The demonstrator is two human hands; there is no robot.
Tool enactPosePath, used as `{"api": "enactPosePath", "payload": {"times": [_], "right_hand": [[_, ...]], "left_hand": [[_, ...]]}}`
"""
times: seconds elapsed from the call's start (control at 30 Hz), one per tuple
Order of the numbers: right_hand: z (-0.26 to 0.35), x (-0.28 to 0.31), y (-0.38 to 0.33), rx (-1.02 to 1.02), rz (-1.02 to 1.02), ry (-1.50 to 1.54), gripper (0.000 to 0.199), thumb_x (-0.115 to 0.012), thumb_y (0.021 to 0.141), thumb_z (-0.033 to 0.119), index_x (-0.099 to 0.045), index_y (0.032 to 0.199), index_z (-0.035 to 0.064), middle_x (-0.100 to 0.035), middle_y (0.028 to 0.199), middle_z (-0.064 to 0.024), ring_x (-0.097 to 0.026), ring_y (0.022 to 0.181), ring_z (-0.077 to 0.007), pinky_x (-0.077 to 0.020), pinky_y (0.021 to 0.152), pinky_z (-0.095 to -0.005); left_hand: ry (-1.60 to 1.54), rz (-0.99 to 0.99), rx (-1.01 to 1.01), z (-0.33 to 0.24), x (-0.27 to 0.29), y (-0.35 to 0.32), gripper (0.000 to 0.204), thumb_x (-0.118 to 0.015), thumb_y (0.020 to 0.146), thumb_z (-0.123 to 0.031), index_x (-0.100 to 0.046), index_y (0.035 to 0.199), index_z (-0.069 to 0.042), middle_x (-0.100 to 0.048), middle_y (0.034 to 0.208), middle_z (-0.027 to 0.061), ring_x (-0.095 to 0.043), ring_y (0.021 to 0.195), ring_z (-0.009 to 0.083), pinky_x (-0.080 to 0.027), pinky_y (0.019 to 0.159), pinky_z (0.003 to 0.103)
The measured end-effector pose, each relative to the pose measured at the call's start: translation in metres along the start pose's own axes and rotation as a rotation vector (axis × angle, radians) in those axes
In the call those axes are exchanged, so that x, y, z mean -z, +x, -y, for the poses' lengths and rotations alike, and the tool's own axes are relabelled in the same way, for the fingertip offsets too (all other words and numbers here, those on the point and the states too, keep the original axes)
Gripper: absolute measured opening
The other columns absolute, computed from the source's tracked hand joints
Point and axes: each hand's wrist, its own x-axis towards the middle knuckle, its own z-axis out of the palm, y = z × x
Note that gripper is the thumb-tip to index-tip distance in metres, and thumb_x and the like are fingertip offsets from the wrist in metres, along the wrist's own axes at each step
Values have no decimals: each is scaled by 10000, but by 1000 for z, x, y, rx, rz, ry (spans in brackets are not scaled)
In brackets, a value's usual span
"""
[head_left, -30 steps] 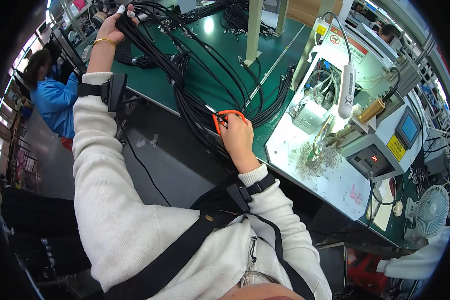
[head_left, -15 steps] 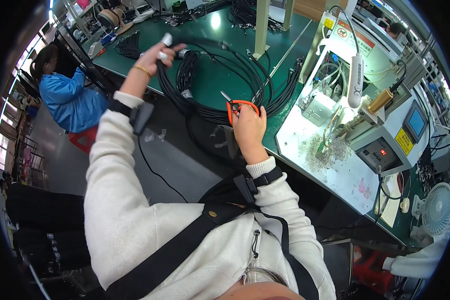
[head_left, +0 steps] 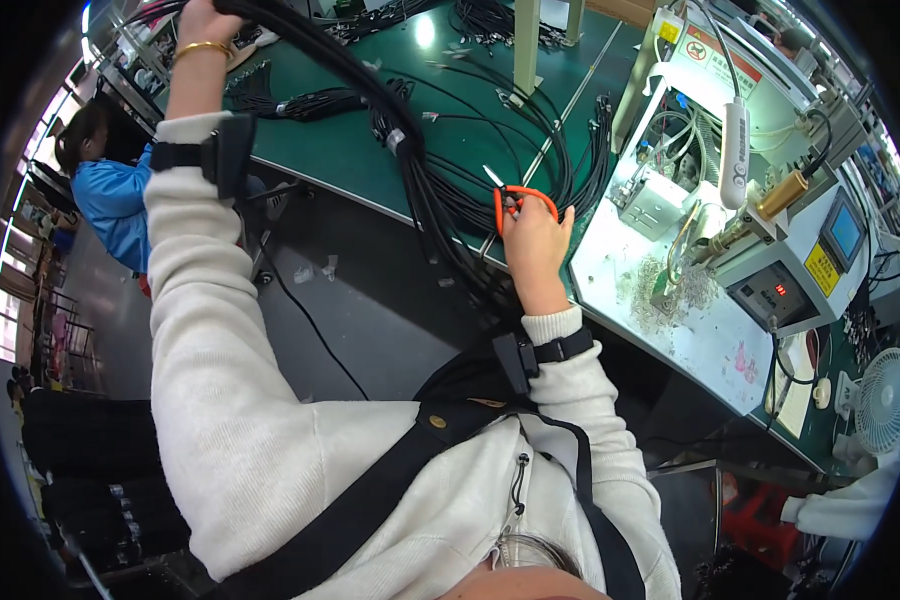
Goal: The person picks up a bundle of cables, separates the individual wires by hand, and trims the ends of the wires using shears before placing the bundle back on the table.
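Note:
At the top left edge my left hand point(head_left: 202, 22) is raised and closed around a thick bundle of black cables point(head_left: 362, 88). The bundle slants down across the green table point(head_left: 315, 160) and over its front edge. A pale band point(head_left: 397, 140) wraps it partway along. In my right hand point(head_left: 536, 245) is a pair of scissors with orange handles point(head_left: 499, 208), blades pointing up and left and slightly apart. Looser black cables point(head_left: 565, 170) curve on the table just beyond the scissors. The fingertips of my left hand are partly cut off by the picture's edge.
To the right stands a lit bench machine point(head_left: 770, 260) on a white top point(head_left: 705, 355) strewn with metal scraps. More black cable bundles point(head_left: 320, 103) lie along the table. A table post point(head_left: 527, 50) rises behind. A seated person in blue point(head_left: 110, 205) is at far left.
My left hand has swung up and left, pulling the cable bundle out into a long straight slant. My right hand has shifted slightly right, still holding the scissors.

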Motion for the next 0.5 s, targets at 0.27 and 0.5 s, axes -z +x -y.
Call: {"api": "enactPosePath", "payload": {"times": [0.27,0.5], "right_hand": [[-3,2,1,68,-63,44,106,-592,712,137,-571,723,33,-601,694,-112,-584,666,-250,-353,893,-462],[17,45,-4,-217,-4,1273,241,-560,821,221,-583,923,5,-585,719,-128,-559,682,-117,-404,741,-233]], "left_hand": [[145,-58,203,35,52,-59,282,-412,861,-102,-410,1091,61,-570,862,98,-465,574,112,-410,510,230],[-392,114,616,139,5,-222,369,-413,802,0,-395,1169,38,-536,1041,136,-554,788,184,-496,687,305]]}}
